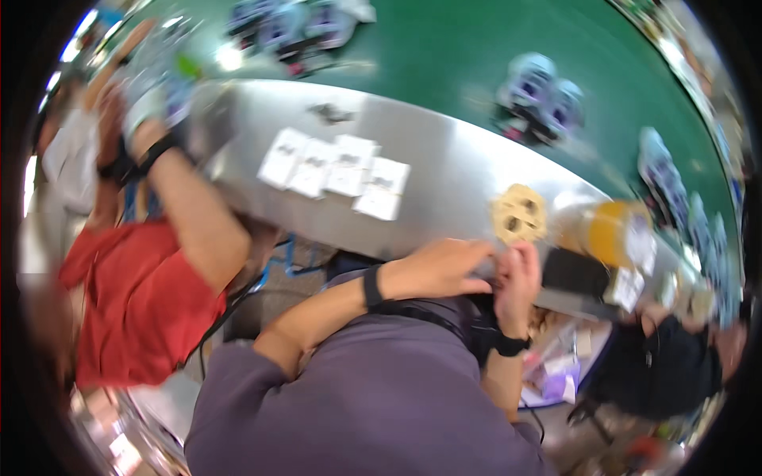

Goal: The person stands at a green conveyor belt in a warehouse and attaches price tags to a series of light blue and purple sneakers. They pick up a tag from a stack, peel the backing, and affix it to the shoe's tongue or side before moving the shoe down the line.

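Note:
My left hand (pixel 440 270) reaches right across the front of my body, its fingers closing against my right hand (pixel 516 287). The two hands meet at the near edge of the metal worktop. Both look pinched around something small and dark, which blur and the fingers hide. Just beyond the fingertips lies a beige, flower-shaped piece (pixel 505 208) with dark holes or spots. A black rectangular pad or box (pixel 573 271) is to the right of my right hand. Each wrist wears a black band.
White cards (pixel 347 165) and small dark bits (pixel 329 113) lie on the metal worktop (pixel 444 170). A yellow-filled container (pixel 609 232) stands at right. Pale blue and purple items (pixel 540 95) sit on the green belt (pixel 429 55). A red-shirted person (pixel 147 301) works at left.

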The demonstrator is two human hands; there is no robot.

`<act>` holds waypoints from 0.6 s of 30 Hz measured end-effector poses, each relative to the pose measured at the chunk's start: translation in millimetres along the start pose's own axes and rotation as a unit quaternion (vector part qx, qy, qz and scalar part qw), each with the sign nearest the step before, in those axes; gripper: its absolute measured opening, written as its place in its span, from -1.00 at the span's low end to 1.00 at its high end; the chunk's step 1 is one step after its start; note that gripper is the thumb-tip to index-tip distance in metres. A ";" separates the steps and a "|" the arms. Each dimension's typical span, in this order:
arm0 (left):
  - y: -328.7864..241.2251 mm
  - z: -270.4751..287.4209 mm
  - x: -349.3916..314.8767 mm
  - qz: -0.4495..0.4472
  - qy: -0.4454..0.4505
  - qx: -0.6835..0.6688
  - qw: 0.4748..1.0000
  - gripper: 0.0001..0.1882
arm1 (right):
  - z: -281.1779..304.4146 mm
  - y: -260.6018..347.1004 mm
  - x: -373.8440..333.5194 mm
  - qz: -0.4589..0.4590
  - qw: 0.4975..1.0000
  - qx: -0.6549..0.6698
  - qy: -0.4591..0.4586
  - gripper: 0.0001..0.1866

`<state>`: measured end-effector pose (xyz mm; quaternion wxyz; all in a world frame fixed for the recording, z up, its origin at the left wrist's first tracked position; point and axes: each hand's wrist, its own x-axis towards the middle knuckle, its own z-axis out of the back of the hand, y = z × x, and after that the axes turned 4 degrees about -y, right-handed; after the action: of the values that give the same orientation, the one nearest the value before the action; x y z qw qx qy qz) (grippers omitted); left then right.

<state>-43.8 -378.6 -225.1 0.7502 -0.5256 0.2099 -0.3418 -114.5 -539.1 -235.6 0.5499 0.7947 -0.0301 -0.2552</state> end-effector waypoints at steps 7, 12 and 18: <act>-11.9 81.7 -42.9 0.064 -0.055 -0.058 0.995 -0.87 | -95.1 24.2 -21.2 -0.003 0.993 -0.019 0.114 -0.89; -18.8 106.6 -57.9 0.126 -0.047 -0.076 0.988 -0.87 | -29.3 93.6 -30.2 0.243 0.898 -0.315 -0.188 -0.88; -9.9 121.2 -68.9 0.148 -0.061 -0.115 0.980 -0.88 | 154.8 150.7 -9.8 0.212 0.751 -0.496 -0.381 -0.75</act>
<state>-11.7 -251.9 -175.4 0.7385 -0.5915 0.2770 -0.1673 -155.8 -728.1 -138.9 0.8498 0.2209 -0.2743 -0.3923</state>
